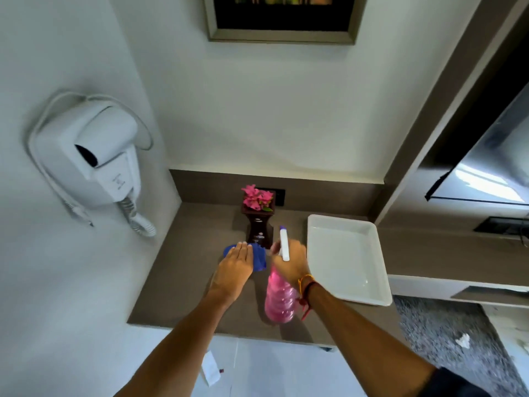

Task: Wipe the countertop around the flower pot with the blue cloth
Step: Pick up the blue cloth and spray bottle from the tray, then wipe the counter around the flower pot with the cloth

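Observation:
A dark wooden flower pot (259, 226) with pink flowers stands near the back of the brown countertop (183, 267). Just in front of its base lies the blue cloth (259, 260), pressed flat on the counter under my left hand (236, 266), whose fingers are stretched out together over it. My right hand (290, 263) grips a pink spray bottle (279, 302) by its white nozzle head, held above the counter right of the cloth and in front of the pot.
A white rectangular tray (347, 259) sits on the counter right of the pot. A wall-mounted white hair dryer (94, 159) with a coiled cord hangs on the left wall. A dark socket (279, 196) is behind the pot. A framed picture (282, 21) hangs above.

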